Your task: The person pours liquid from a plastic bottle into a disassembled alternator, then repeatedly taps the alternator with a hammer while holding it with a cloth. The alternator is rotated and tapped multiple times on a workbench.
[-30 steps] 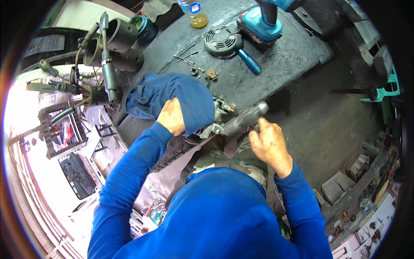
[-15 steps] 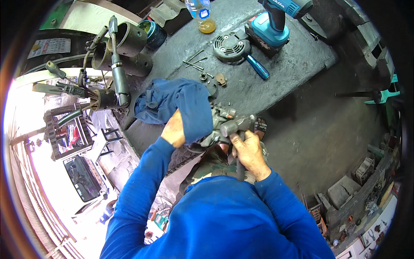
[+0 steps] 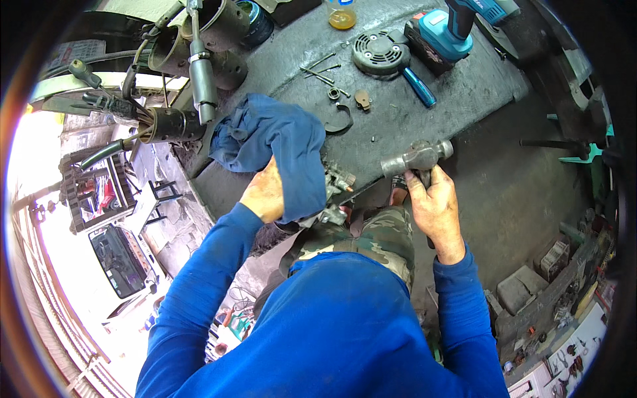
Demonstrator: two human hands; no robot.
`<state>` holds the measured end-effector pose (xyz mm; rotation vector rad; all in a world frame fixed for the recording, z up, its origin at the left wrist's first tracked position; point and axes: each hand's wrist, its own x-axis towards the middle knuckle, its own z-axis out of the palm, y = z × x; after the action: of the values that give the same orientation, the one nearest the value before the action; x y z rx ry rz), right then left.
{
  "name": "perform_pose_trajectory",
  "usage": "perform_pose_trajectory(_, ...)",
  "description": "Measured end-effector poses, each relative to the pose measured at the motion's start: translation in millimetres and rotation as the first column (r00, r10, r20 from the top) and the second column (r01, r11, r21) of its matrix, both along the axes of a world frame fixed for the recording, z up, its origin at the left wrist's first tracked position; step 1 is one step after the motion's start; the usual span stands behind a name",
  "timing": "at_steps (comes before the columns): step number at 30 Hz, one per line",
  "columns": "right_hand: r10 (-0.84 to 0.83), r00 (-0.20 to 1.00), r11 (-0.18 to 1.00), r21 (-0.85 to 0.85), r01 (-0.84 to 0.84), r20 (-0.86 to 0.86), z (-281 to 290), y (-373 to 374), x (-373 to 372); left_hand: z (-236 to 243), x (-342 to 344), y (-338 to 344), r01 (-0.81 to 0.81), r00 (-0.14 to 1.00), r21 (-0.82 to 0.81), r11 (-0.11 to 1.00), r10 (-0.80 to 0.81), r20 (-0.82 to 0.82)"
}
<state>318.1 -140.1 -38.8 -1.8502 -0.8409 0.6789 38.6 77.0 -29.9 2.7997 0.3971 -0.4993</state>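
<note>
My right hand [image 3: 436, 211] is wrapped around the handle of a ball-peen hammer [image 3: 421, 157], close below its steel head. The hammer is held up past the workbench's edge, apart from the metal part. My left hand [image 3: 265, 194] grips a blue cloth [image 3: 296, 156], and its fingers are hidden under the folds. From the cloth's right side sticks out a grey metal machine part [image 3: 338, 179], with a copper-coloured tip. Most of that part is covered, so I cannot tell its full shape.
On the dark workbench [image 3: 458, 106] lie several long bolts [image 3: 321, 75], a small nut [image 3: 334, 94], a curved metal strap [image 3: 341, 121], a brown piece [image 3: 362, 99] and a round vented cover [image 3: 379, 54]. A teal cordless tool [image 3: 444, 33] and a bottle [image 3: 342, 18] stand farther back. Metal tubes [image 3: 203, 83] hold tools at left.
My right hand has swung the hammer up and to the right, away from the metal part. My left hand still grips the cloth. The view has shifted a little.
</note>
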Motion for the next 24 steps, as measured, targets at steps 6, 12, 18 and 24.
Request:
perform_pose_trajectory(6,0.676,0.687,0.729,-0.382,-0.568,0.267,10.7,-17.7,-65.9,-4.9,14.1,-9.0,-0.243,0.965,0.02,0.97,0.243,-0.095)
perform_pose_trajectory(12,-0.045,0.994,0.995,0.095,0.036,0.098,41.1,1.7,-8.7,-10.7,7.0,-5.4,-0.382,0.924,-0.095,0.919,0.378,-0.063)
perform_pose_trajectory(18,0.557,0.772,0.777,-0.522,-0.352,0.308,50.1,12.8,-34.6,-10.8,9.0,-3.8,-0.286,0.958,-0.015,0.958,0.286,0.012)
perform_pose_trajectory(24,-0.012,0.968,0.99,0.139,-0.024,0.25,27.2,5.5,22.5,-1.3,11.6,-5.0,0.03,0.997,0.212,0.977,-0.013,-0.078)
